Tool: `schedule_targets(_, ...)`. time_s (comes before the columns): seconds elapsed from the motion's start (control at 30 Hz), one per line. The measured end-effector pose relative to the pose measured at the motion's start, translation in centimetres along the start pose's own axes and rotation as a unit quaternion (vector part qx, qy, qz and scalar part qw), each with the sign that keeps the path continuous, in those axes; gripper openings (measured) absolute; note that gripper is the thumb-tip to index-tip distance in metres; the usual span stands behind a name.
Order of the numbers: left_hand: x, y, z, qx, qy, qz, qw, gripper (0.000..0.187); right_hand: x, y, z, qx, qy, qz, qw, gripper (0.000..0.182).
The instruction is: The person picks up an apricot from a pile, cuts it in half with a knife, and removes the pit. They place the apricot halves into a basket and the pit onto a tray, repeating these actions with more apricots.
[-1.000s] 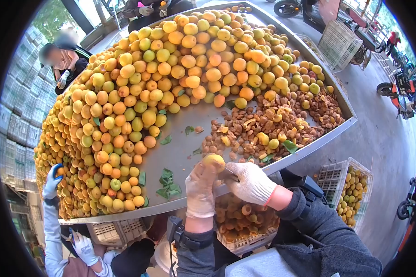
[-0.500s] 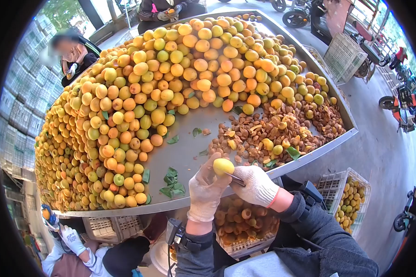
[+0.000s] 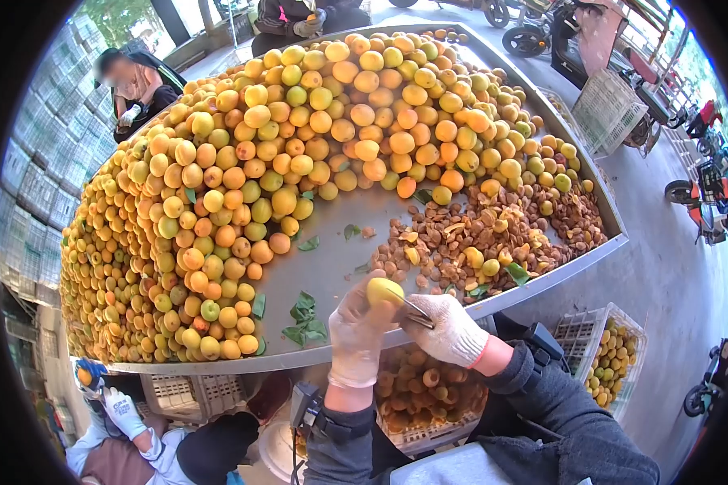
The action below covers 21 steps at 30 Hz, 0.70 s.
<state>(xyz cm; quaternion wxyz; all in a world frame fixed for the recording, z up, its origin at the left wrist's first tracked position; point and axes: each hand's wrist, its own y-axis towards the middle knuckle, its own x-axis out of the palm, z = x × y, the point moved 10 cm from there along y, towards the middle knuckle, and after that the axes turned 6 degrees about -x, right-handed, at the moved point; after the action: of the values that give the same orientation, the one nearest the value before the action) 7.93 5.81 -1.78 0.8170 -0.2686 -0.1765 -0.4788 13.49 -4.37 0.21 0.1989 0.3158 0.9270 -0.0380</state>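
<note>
White-gloved left fingers (image 3: 352, 305) grasping yellow fruit (image 3: 385, 290), right fingers (image 3: 440, 310) clasping metal tool (image 3: 418, 313), co-worker's glove print (image 3: 121, 409) illegible

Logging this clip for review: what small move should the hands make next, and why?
Probably press the metal tool into the yellow fruit: the left hand holds the fruit, and the right hand points the tool at its side.
</note>
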Motion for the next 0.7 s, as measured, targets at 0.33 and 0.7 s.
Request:
schedule_targets(0.33,0.4,0.5,-1.3,-0.020,-0.050,-0.046,0.998,0.056,0.3,-0.2,0.5,0.022,0.039,0.007,0.999,0.022)
schedule_targets(0.7,0.4,0.1,-1.5,-0.007,-0.019,0.010,1.000,0.048,0.4,0.1,1.0,0.019,-0.015,0.017,1.000,0.024)
